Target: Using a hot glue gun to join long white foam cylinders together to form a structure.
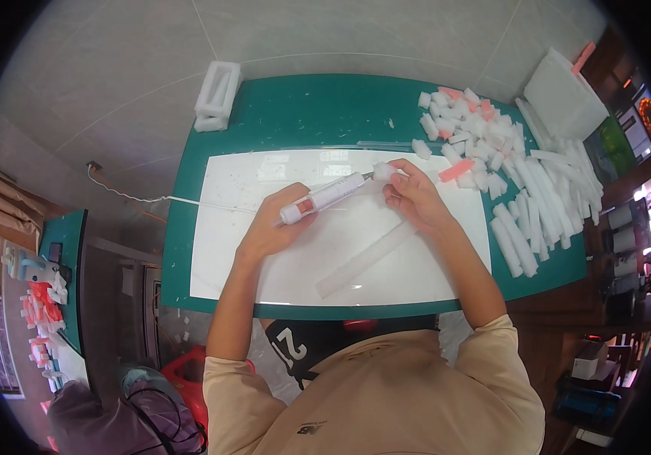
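White cylindrical plastic glue gun held above a glossy white rectangular board on a green-topped bench. The gun's long axis runs obliquely: its metal nozzle points toward the bench's far right corner, and its rear end toward the near left corner. A reddish window shows in the barrel near the rear. The left hand is curled around this rear part, so that the nozzle end projects beyond the hand on its right. The right hand pinches a small white foam block between thumb and fingertips, directly ahead of the nozzle; whether block and nozzle touch cannot be told.

A thin white cord crosses the bench's left edge toward the left hand. On the board, a flat translucent strip lies obliquely, one end near the bench's near edge and the other beside the right wrist.

At the bench's far left corner stands a hollow rectangular white foam frame, its opening bounded by thick walls. Near the far right corner stands a large white foam box-like form, its contents hidden, with a pink foam strip at its top. Loose white and pink foam pieces and long white foam sticks cover the right end.
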`<state>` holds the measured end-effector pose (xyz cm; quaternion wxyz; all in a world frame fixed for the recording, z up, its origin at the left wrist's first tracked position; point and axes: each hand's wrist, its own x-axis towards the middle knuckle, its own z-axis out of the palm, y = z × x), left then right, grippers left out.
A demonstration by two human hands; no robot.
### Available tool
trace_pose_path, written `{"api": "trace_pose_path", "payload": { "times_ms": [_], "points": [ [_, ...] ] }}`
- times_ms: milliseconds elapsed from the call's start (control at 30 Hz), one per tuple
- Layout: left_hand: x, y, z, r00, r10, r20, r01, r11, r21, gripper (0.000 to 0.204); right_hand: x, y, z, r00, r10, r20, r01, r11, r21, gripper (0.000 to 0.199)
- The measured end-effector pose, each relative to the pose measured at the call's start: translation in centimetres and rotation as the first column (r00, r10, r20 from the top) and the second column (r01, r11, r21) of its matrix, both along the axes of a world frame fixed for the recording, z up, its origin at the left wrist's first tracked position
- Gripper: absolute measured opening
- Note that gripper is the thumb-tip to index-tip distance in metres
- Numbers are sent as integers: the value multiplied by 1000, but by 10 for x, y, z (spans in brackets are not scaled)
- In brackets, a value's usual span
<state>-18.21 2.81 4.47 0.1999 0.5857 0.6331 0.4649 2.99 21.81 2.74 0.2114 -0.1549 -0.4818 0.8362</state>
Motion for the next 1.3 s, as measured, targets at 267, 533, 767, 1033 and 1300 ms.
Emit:
{"api": "trace_pose_path", "payload": {
  "times_ms": [267, 533, 767, 1033, 1300],
  "points": [
    [1, -2, 0, 1000, -10, 6, 10, 1000, -16, 15, 1, 1, -2, 1000, -10, 13, 10, 1000, 1, 31],
    [1, -2, 1, 1000, -9, 26, 10, 1000, -14, 15, 0, 0, 0, 999, -24, 23, 23, 999, 24, 34],
    [1, -3, 3, 997, -9, 71, 13, 999, -51, 15, 0, -1, -1, 998, -16, 54, 13, 999, 53, 33],
    [0, -3, 3, 994, -15, 105, 23, 997, -71, 16, 0, 0, -2, 995, -29, 92, 18, 992, 122, 31],
    [0, -3, 3, 990, -6, 137, 15, 998, -67, 15, 0, -3, 4, 994, -18, 110, -3, 982, 191, 28]
  ]
}}
